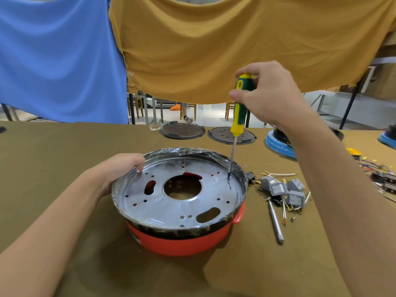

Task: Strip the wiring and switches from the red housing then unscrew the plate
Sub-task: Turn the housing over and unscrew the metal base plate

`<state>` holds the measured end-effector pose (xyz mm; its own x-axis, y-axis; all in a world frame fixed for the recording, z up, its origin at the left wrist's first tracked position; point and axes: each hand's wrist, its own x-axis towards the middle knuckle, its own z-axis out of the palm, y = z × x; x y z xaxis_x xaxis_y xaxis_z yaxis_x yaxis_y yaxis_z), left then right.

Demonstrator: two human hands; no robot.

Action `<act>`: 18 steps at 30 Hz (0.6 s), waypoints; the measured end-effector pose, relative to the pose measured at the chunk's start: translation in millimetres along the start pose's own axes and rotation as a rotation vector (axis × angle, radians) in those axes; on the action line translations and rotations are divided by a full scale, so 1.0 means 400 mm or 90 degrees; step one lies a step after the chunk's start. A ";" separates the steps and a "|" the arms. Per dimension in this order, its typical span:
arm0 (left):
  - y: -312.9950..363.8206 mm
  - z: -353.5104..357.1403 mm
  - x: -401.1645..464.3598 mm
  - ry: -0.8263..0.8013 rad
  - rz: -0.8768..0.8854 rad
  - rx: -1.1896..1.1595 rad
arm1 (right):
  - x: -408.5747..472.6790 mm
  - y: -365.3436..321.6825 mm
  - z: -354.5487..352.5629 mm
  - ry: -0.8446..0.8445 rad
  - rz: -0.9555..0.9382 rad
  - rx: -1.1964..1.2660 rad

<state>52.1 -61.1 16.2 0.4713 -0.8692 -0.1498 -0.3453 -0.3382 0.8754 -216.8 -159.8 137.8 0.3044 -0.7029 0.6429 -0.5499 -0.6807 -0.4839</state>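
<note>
Red housing, round perforated metal plate; left hand grips rim; right hand clenches screwdriver.

The right hand grips a green-and-yellow screwdriver upright, its tip set on the silver plate near the far right rim. The left hand holds the plate's left edge. The plate sits in the red housing on the tabletop. Grey switches with wires lie just right.

Silver plate sits in red housing, grey switches beside
</note>
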 end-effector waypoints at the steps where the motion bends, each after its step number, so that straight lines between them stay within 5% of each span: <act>1: 0.000 -0.001 -0.003 -0.003 0.002 0.001 | 0.002 0.004 -0.001 -0.015 0.002 -0.009; 18: -0.013 -0.002 0.011 -0.021 0.011 -0.029 | 0.009 0.002 -0.008 0.003 0.010 -0.025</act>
<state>56.7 -62.9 11.3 0.4387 -0.8864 -0.1481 -0.3160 -0.3064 0.8979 -218.7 -162.2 141.5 0.2921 -0.7123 0.6383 -0.5842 -0.6613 -0.4706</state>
